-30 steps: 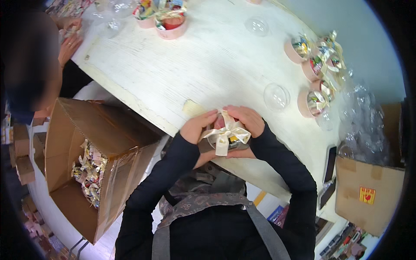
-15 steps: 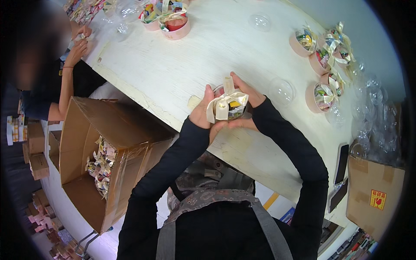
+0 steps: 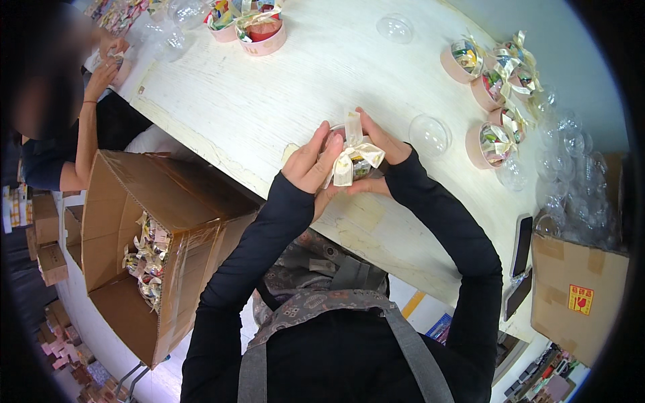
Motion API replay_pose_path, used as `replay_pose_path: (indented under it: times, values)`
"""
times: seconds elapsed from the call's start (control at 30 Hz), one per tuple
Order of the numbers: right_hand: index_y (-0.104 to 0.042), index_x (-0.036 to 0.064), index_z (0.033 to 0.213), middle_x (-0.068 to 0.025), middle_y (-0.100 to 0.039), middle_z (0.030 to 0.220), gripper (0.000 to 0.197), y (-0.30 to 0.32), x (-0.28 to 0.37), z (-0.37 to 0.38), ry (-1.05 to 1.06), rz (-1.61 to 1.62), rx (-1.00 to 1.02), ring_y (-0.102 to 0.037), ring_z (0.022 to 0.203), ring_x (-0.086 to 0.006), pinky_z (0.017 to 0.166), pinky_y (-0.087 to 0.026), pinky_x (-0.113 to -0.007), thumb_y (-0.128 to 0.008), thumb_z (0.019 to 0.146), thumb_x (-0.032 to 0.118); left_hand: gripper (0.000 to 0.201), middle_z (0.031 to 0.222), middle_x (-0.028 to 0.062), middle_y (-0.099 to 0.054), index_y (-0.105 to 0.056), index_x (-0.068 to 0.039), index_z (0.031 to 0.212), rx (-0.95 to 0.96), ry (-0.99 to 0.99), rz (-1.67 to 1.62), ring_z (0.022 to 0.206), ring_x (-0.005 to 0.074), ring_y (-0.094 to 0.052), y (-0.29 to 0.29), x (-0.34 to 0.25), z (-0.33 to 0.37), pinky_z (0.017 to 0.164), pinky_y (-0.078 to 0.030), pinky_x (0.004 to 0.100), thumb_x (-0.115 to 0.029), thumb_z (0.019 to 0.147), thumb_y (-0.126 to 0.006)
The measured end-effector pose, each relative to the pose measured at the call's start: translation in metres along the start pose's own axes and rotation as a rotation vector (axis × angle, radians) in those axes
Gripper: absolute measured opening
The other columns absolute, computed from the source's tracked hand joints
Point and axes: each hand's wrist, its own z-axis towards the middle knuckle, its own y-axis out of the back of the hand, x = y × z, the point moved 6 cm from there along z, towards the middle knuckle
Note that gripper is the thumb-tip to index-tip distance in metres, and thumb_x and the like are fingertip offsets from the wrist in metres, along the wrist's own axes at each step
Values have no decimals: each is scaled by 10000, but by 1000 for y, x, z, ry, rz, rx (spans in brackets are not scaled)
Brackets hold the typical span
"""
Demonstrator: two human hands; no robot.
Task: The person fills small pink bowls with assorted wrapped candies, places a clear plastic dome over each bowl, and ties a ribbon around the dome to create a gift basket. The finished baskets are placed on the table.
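A round candy gift box (image 3: 363,170) with a clear dome lid and a cream ribbon bow (image 3: 349,160) is held above the table's near edge. From its left side my left hand (image 3: 310,161) grips it, fingers lying over the rim and against the ribbon. My right hand (image 3: 381,142) closes round the right side, its thumb pointing away along the box. Colourful wrapped pieces show through the lid beside the bow. Just right of my right hand, a clear dome lid (image 3: 430,136) lies on the white table (image 3: 302,87).
Several pink ribboned boxes (image 3: 481,146) stand at the right, near piled clear domes (image 3: 578,181). More pink boxes (image 3: 263,41) and another dome (image 3: 395,29) sit farther back. An open carton (image 3: 195,269) at left holds bowed boxes. Phones (image 3: 521,245) lie at right. A co-worker's hands (image 3: 107,64) work far left.
My left fingers have moved over the top of the gift box, beside the bow, where before they held its side. The co-worker's hands now hold a pale pink box. The whole view has shifted slightly.
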Motion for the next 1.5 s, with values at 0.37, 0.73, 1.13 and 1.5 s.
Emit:
replay_pose_path:
  times: [0.37, 0.73, 1.13, 1.5]
  values:
    - [-412, 110, 1305, -164, -463, 1223, 758, 27, 5, 34, 122, -512, -4, -489, 1089, -336, 903, -401, -442, -747, 661, 329, 944, 1346, 228, -353, -201, -23, 1397, -193, 589, -206, 1152, 336, -455, 59, 133, 51, 945, -392, 384, -132, 622, -728]
    - [-479, 142, 1260, -158, -378, 1347, 607, 65, -6, 0, -175, -948, -319, -369, 1223, -346, 980, -287, -502, -683, 699, 255, 1030, 1197, 229, -445, -252, -21, 1357, -329, 681, 583, 1084, 328, -480, 87, 163, 116, 911, -428, 400, -412, 578, -801]
    - [-405, 46, 1291, -190, -414, 1265, 683, 51, -3, -51, -233, -430, -243, -432, 1145, -339, 947, -378, -400, -700, 681, 131, 782, 1100, 228, -428, -406, 5, 1238, -95, 462, 316, 1003, 347, -466, 33, -21, -15, 848, -406, 419, -339, 647, -784]
    - [-629, 95, 866, -65, -560, 878, 295, 24, 56, -14, 77, -561, -392, -510, 835, -248, 704, -391, -373, -747, 651, 258, 548, 1320, 206, -384, -312, -56, 1372, -36, 318, -328, 1179, 297, -422, 11, 14, 14, 998, -334, 372, -152, 874, -520]
